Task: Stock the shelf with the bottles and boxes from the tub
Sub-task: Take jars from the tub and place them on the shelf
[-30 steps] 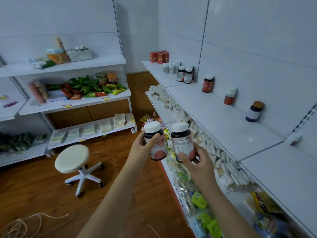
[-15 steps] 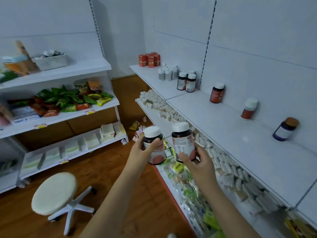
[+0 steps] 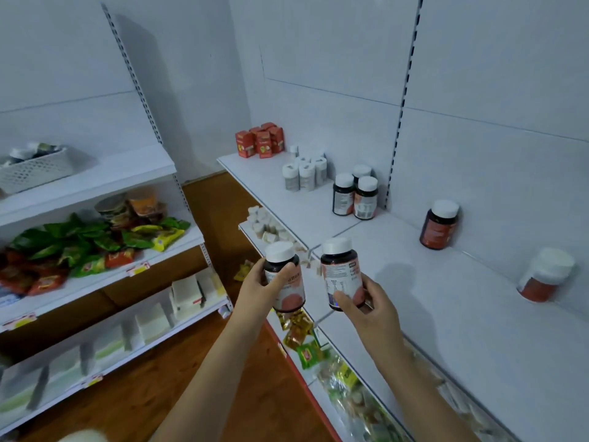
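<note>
My left hand (image 3: 259,287) grips a dark bottle with a white cap and pink label (image 3: 285,275). A matching dark bottle (image 3: 341,272) is held upright in my right hand (image 3: 366,306), right beside the first, at the front edge of the white top shelf (image 3: 446,314). Three like bottles (image 3: 355,194) stand at the back of that shelf by the upright. Farther back are white bottles (image 3: 304,173) and red boxes (image 3: 259,141). A red-brown bottle (image 3: 439,224) and an orange white-capped one (image 3: 546,275) stand along the wall to the right.
Below the top shelf lie small white packs (image 3: 267,226) and yellow and green packets (image 3: 302,339). The left shelving holds a white basket (image 3: 35,170), green and red snack bags (image 3: 79,247) and white boxes (image 3: 185,291). A wooden floor (image 3: 127,403) runs between the shelving units.
The view has turned and closed in on the right shelf; the stool has slid out of sight at the bottom. Both hands keep hold of their bottles, now nearer the top shelf.
</note>
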Available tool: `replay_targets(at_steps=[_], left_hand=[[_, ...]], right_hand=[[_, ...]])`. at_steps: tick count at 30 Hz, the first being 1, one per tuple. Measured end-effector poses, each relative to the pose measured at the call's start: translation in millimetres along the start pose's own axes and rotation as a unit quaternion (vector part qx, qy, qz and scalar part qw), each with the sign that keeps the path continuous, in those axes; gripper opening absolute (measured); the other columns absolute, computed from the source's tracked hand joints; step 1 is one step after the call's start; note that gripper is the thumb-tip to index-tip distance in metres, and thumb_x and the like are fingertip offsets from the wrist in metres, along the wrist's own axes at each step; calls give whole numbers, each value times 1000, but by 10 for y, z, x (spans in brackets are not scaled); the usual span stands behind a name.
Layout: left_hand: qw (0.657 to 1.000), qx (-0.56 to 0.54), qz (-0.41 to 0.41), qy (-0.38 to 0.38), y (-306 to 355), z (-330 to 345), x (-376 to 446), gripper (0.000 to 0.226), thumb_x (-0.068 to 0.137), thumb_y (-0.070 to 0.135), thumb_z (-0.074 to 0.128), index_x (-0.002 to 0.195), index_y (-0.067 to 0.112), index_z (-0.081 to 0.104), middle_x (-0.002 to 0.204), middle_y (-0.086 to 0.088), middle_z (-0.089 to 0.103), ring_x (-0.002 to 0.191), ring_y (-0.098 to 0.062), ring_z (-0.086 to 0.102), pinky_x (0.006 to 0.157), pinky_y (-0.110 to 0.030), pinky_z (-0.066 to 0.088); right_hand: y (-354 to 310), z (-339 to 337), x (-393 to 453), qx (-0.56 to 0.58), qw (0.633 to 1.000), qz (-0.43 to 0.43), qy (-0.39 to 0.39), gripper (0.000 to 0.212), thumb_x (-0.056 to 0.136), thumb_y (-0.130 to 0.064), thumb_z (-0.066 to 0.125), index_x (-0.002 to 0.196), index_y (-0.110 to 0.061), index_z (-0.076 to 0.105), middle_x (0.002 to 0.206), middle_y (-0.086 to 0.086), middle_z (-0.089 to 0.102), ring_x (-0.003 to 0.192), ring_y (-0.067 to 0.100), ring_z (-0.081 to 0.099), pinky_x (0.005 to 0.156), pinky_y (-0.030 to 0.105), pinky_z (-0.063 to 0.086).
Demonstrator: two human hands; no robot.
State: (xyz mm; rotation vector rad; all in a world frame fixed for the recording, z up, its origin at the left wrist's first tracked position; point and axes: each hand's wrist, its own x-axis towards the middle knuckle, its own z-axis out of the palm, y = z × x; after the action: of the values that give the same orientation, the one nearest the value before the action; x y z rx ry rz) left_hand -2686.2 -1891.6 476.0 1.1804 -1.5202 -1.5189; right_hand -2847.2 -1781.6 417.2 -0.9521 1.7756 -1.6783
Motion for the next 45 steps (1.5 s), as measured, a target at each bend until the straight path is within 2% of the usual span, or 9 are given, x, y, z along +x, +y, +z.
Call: replay_targets(at_steps=[2, 9, 15, 22, 29, 33, 35, 38, 45], left_hand=[[1000, 6, 5, -13, 107, 49, 344, 26, 85, 44, 67, 100, 49, 46, 97, 25, 57, 88, 2, 56, 67, -19, 47], [998, 7, 18, -67, 97, 182, 1364, 52, 66, 63, 70, 112, 45, 57, 115, 11, 67, 105, -12, 65, 90, -36, 56], [988, 11, 43, -145, 159, 343, 2193, 25, 83, 43, 72, 105, 42, 61, 100, 17, 71, 89, 3, 67, 68, -15, 52], [968, 53, 74, -232, 142, 430, 3169, 42, 80, 43, 77, 118, 34, 61, 108, 18, 70, 99, -2, 66, 87, -29, 54], [941, 70, 144, -299, 240, 539, 3728, 37, 81, 26, 80, 107, 41, 58, 101, 31, 67, 96, 13, 61, 78, -10, 47], [912, 114, 188, -346, 45, 571, 3896, 48, 75, 45, 80, 119, 39, 60, 112, 16, 66, 106, -6, 61, 85, -31, 53], [905, 114, 177, -370, -52, 560, 3949, 54, 76, 39, 81, 123, 46, 55, 117, 17, 60, 109, -3, 57, 87, -28, 51], [888, 122, 182, -405, -126, 604, 4072, 63, 76, 39, 81, 131, 44, 50, 125, 17, 56, 116, -3, 55, 94, -30, 49], [854, 138, 190, -464, -93, 648, 4146, 69, 80, 41, 79, 140, 36, 45, 134, 14, 56, 126, -7, 52, 105, -41, 45]], right_hand=[[19, 67, 325, -1, 1000, 5, 4, 50, 81, -35, 77, 126, -30, 57, 119, -8, 64, 110, 4, 61, 86, 18, 55], [84, 206, 1049, -13, 998, 29, 50, 51, 81, -31, 78, 128, -26, 58, 118, -10, 64, 106, 0, 61, 85, 17, 54], [206, 357, 1528, -27, 992, 71, 99, 49, 80, -24, 79, 124, -27, 59, 116, -9, 66, 99, -2, 63, 79, 19, 55], [268, 728, 2072, -43, 975, 107, 187, 50, 80, -18, 79, 122, -26, 53, 115, -10, 64, 98, -1, 63, 74, 16, 53], [237, 994, 2385, -100, 948, 109, 282, 59, 77, -16, 82, 123, -28, 48, 114, -14, 62, 97, -5, 63, 76, 14, 52], [453, 1069, 2468, -285, 898, 112, 317, 53, 68, -43, 75, 114, -25, 57, 99, -14, 64, 91, 9, 62, 91, 40, 50], [551, 1099, 2483, -370, 862, 113, 329, 46, 65, -51, 71, 99, -22, 60, 86, -11, 64, 83, 14, 61, 94, 49, 47], [591, 1147, 2508, -434, 832, 119, 324, 50, 65, -59, 70, 94, -19, 60, 88, -8, 62, 89, 18, 60, 93, 50, 46], [659, 1190, 2488, -502, 805, 127, 290, 74, 68, -73, 61, 115, -16, 63, 117, -1, 62, 112, 20, 55, 103, 49, 42]])
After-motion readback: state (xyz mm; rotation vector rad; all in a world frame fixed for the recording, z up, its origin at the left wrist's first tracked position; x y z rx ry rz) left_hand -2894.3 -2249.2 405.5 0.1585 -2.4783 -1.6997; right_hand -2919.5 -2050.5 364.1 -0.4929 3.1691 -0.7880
